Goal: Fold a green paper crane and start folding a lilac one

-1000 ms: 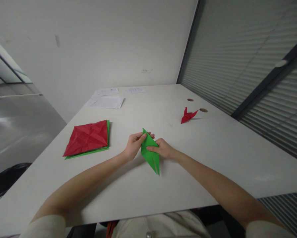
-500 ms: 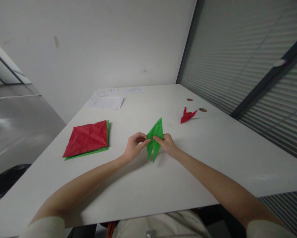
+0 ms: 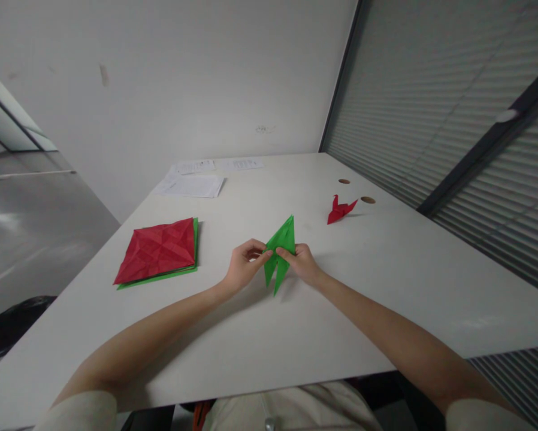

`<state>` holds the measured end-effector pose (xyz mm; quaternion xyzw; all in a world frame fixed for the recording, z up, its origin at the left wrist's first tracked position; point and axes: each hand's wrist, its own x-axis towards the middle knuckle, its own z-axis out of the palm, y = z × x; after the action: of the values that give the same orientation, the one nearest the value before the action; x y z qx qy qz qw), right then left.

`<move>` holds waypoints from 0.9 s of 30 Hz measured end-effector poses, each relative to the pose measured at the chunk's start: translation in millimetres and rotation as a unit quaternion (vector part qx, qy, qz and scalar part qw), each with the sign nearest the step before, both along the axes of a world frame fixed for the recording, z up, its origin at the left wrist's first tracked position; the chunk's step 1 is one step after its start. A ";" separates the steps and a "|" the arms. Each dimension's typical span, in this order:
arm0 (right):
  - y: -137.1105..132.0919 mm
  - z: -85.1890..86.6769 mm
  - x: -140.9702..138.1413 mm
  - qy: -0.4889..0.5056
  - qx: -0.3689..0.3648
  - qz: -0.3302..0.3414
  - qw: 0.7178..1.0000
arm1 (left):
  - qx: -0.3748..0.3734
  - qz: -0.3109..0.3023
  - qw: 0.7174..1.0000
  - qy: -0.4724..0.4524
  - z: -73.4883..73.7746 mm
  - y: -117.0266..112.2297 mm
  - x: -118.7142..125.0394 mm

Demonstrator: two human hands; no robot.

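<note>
Between my two hands is a folded piece of green origami paper [image 3: 283, 238], kite-shaped, with one point at the top and two narrow legs hanging below. My left hand [image 3: 247, 263] pinches its left edge between thumb and fingers. From the other side my right hand [image 3: 302, 262] grips the right edge, thumb on the front face and fingers behind the paper. The paper is held just above the white table [image 3: 233, 353]. A finished red paper crane [image 3: 341, 209] stands on the table to the right, beyond my right hand.
At the left lies a stack of creased paper squares [image 3: 161, 251], red on top with green beneath. Printed sheets [image 3: 192, 185] rest near the back wall. Two round holes [image 3: 368, 200] pierce the table at the right, by the window blinds [image 3: 440, 108].
The green paper has tilted slightly, its lower legs swinging a little to the left. Both hands keep their grip in almost the same place.
</note>
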<state>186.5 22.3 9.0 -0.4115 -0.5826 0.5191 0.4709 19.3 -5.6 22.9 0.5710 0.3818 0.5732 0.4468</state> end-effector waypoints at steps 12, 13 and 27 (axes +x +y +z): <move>-0.3 -2.3 -2.4 -0.022 -0.006 -0.012 1.000 | -0.074 -0.021 0.992 -0.101 4.5 -4.3 3.6; -0.2 -2.6 -2.1 -0.026 -0.003 -0.014 1.000 | -0.070 -0.019 0.993 -0.090 4.9 -4.1 3.4; 0.3 0.8 -2.5 -0.001 -0.032 -0.006 0.999 | -0.047 0.035 0.998 -0.028 -2.0 3.7 1.9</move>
<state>184.0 22.6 9.7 -0.4302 -0.5636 0.5342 0.4603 21.2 -1.9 20.9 0.5192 0.4160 0.5855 0.4633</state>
